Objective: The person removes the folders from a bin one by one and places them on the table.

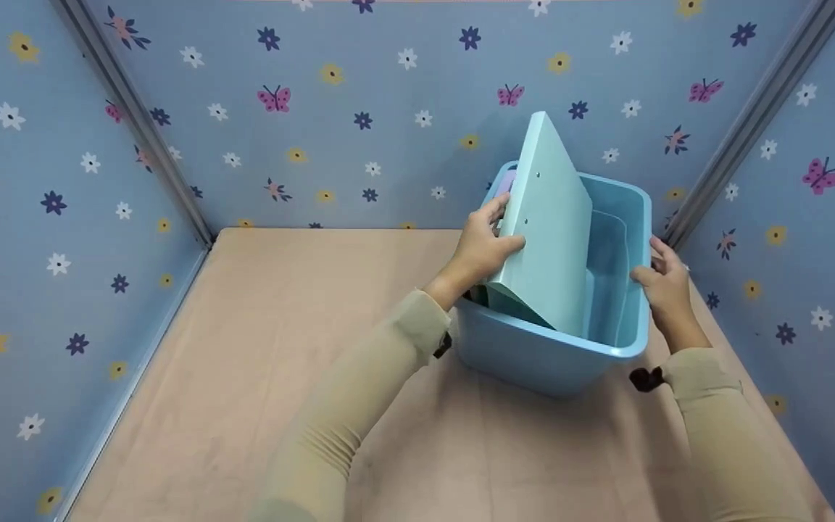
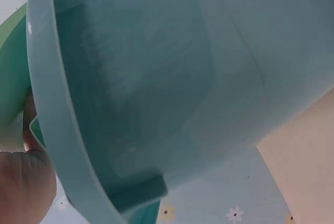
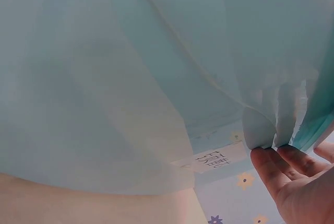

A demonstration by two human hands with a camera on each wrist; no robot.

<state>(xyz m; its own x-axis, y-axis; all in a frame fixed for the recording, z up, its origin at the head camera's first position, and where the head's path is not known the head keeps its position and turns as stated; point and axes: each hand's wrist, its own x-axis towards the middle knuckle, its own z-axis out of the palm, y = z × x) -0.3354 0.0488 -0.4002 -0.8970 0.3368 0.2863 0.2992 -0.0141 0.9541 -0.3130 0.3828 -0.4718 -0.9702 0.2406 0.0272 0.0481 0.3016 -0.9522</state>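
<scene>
A mint-green file folder (image 1: 555, 232) with two rivets stands tilted in a light blue plastic bin (image 1: 526, 355), its upper part rising above the rim. My left hand (image 1: 481, 243) grips the folder's near left edge, thumb on the face with the rivets. In the left wrist view the bin wall (image 2: 156, 78) covers most of the folder, and part of my left hand (image 2: 26, 187) shows at the lower left. My right hand (image 1: 667, 290) pinches the bin's right rim, thumb on the inside. The right wrist view shows those fingers (image 3: 269, 172) at the bin wall (image 3: 156, 78).
Something purple (image 1: 507, 181) peeks out behind the folder, inside the bin. The bin stands at the right on a pale wooden tabletop (image 1: 301, 326), close to the back wall (image 1: 388, 159) with its flower and butterfly print. A metal post (image 1: 736, 130) rises at the right corner.
</scene>
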